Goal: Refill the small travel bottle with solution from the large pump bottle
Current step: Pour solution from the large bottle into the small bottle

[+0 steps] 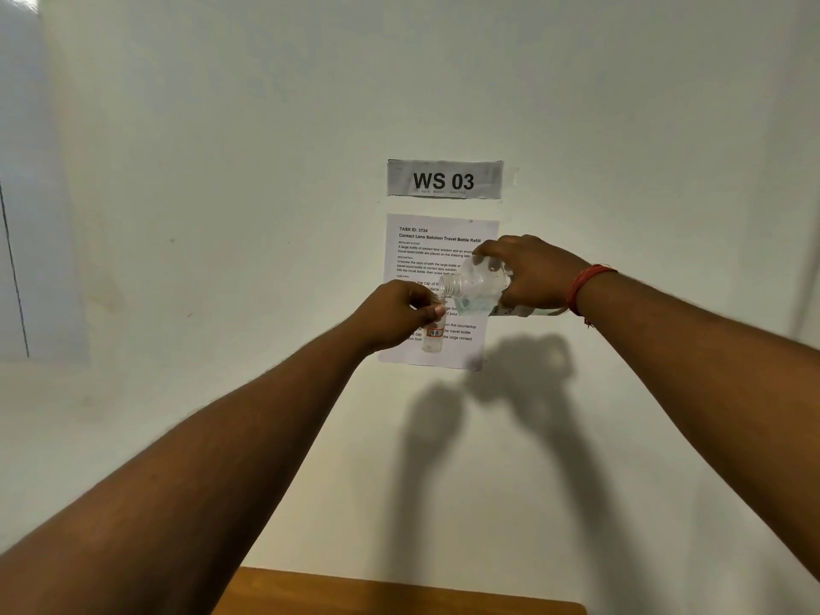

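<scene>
My left hand [397,313] grips the small clear travel bottle [433,337] upright, high in front of the wall; a red-edged label marks its side. My right hand [530,273] holds the large clear bottle [477,284] tipped on its side, with no cap or pump on it. Its threaded open neck points left and sits just above the small bottle's top. A little clear liquid lies in the large bottle's lower side. My left fingers hide the small bottle's mouth.
Behind the hands, a printed task sheet [437,246] and a "WS 03" sign [444,179] are taped to the white wall. A wooden tabletop edge [399,592] shows at the bottom. A red thread band [588,284] circles my right wrist.
</scene>
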